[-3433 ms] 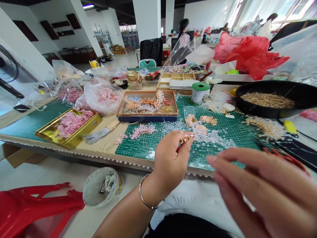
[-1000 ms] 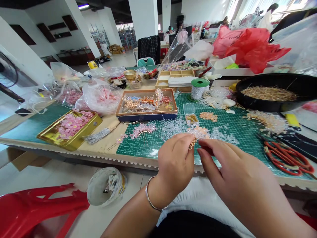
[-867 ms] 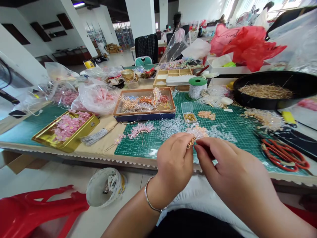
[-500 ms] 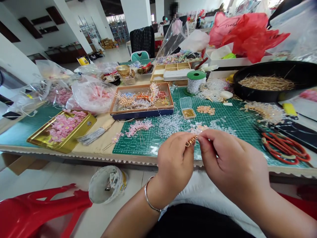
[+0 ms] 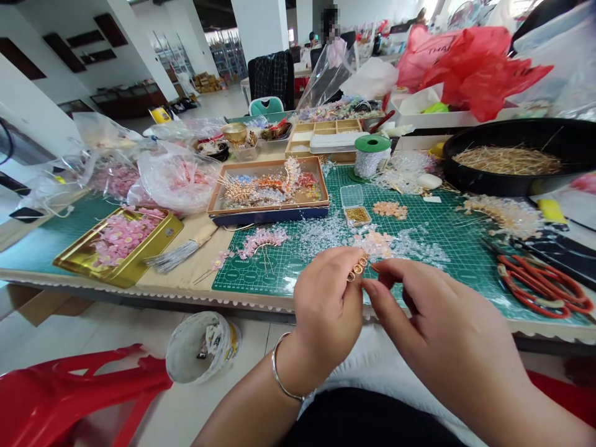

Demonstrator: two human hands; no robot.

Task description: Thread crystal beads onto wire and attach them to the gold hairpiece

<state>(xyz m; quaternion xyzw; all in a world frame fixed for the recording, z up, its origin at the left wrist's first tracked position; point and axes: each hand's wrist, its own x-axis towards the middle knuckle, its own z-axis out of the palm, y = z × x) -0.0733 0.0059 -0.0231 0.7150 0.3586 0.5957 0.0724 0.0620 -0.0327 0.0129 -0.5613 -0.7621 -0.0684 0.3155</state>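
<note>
Clasps a gold ringed piece (image 5: 357, 269) in the closed left hand (image 5: 328, 304), above the tabletop's (image 5: 179, 278) near edge, with rings exposed, probably for access by the right hand (image 5: 433, 329). Parts thumb and forefinger of the latter slightly, just beside the piece; shows nothing gripped there. Gathers peach blossoms (image 5: 375, 241), clear beads (image 5: 321, 236) and an open box of gold bits (image 5: 357, 215) just beyond, presumably for short reaches. Leaves bare cutting mat (image 5: 233, 276) between left hand and pink floral piece (image 5: 263, 241), likewise between right hand and red-handled tool (image 5: 542, 285). Opens at the scalloped near edge onto free room above the lap.
</note>
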